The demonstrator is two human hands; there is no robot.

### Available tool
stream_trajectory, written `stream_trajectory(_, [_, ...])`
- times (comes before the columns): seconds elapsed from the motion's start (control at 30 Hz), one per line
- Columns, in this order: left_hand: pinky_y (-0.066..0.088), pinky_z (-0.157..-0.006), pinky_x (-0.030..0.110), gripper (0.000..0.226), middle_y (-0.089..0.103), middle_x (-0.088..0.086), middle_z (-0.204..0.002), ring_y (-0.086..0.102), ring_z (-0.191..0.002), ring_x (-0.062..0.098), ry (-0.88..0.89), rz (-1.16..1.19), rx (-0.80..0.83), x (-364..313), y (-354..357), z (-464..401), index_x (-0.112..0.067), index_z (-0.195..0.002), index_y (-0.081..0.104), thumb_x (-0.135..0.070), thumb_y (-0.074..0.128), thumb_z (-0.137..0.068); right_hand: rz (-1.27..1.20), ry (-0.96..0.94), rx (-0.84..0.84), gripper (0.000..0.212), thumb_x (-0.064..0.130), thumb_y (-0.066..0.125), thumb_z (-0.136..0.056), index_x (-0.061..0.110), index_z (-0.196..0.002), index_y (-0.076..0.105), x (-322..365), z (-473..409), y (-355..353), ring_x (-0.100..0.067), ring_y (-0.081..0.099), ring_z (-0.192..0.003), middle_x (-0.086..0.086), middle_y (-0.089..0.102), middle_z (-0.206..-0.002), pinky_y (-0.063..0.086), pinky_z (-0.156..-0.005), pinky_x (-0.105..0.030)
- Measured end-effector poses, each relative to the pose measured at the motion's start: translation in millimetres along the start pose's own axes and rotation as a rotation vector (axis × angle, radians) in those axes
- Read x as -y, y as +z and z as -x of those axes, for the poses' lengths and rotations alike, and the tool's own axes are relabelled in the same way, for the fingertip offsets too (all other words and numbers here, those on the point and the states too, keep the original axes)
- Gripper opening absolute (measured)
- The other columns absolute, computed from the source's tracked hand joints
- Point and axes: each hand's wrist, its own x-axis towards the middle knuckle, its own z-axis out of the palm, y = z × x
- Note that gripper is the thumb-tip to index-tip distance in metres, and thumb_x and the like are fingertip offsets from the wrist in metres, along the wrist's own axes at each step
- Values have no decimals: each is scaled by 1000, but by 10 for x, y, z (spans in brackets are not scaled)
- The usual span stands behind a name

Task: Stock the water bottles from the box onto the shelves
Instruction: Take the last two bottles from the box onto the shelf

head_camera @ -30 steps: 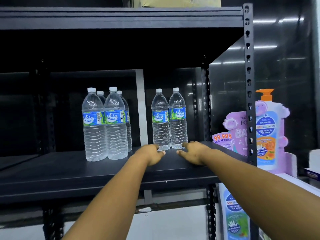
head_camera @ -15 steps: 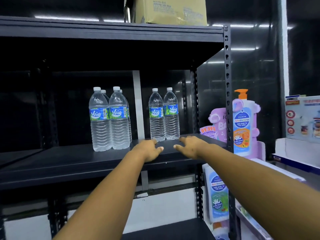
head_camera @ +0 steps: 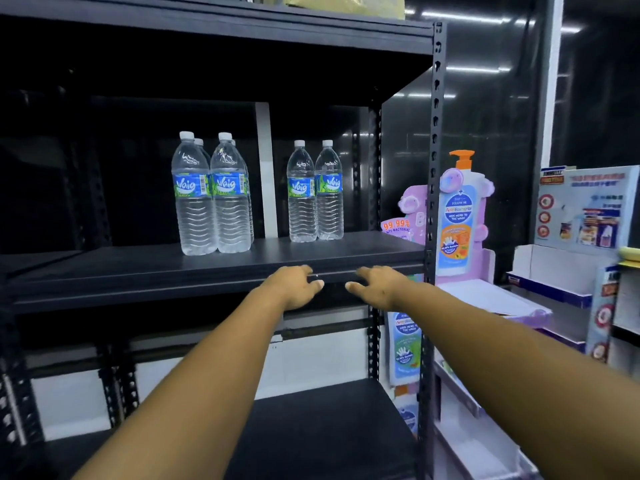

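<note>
Several clear water bottles with blue-green labels stand on the black middle shelf [head_camera: 138, 271]. One group [head_camera: 211, 199] stands left of a white post, and a pair [head_camera: 315, 195] stands to its right. My left hand [head_camera: 294, 285] and my right hand [head_camera: 377, 284] hover side by side at the shelf's front edge, palms down, fingers relaxed, holding nothing. Both are well short of the bottles. The box is out of sight apart from a cardboard box [head_camera: 346, 1] on the top shelf.
A black perforated upright [head_camera: 434, 168] bounds the shelf on the right. Beyond it stands a purple display of pump-soap bottles [head_camera: 457, 220] and a white display stand [head_camera: 568, 265]. A lower black shelf [head_camera: 311, 427] lies below.
Both hands have drawn back from near the right pair of bottles to the shelf's front edge. The view has pulled away, showing more of the lower shelf and the displays at right.
</note>
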Motion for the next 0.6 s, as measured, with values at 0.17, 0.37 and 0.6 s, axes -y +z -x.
stream_trajectory(0.17, [35, -112, 40, 60, 36, 8, -154, 37, -139, 29, -40, 59, 33, -115, 343, 171, -21, -151, 31, -49, 43, -99, -12, 2, 60, 67, 55, 35, -99, 14, -151, 29, -232, 144, 249, -34, 37, -137, -16, 33, -153, 34, -111, -43])
stream_trajectory(0.37, [32, -109, 37, 61, 37, 8, -154, 36, -140, 29, -94, 112, 91, -287, 852, 441, -19, -152, 28, -46, 42, -100, -52, 9, 143, 69, 56, 35, -98, 13, -151, 28, -584, 326, 681, -33, 39, -135, -14, 37, -152, 36, -109, -41])
stream_trajectory(0.6, [30, -112, 38, 59, 33, 5, -156, 35, -141, 27, -193, 130, 160, -401, 1381, 873, -22, -153, 26, -46, 40, -101, -106, 0, 261, 68, 56, 36, -98, 14, -152, 27, -873, 686, 1191, -33, 40, -135, -14, 37, -152, 37, -108, -41])
